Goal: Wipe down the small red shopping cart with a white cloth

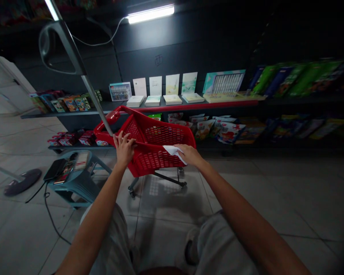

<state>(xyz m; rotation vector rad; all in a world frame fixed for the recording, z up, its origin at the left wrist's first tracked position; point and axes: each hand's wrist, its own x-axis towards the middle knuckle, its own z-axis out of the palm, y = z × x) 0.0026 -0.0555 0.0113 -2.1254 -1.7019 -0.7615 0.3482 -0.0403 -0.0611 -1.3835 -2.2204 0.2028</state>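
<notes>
A small red plastic shopping cart (149, 162) with perforated sides stands on the floor in front of me. Near its handle end, my left hand (124, 148) grips the upper rim, fingers somewhat apart over the edge. My right hand (189, 154) is closed on a white cloth (172, 150), pressing it to the near side's top rim toward the far end. Part of the cloth is hidden under the fingers. A metal pole with a dark grey loop-shaped bracket (64, 49) crosses in front of the cart's handle.
Behind the cart, a shelf (160, 109) carries books and boxed sets, with bagged snacks (229, 130) below. At left stands a blue-grey stool (74, 185) with devices and a trailing cable. A round pole base (23, 182) sits farther left. A tube light (150, 14) shines above.
</notes>
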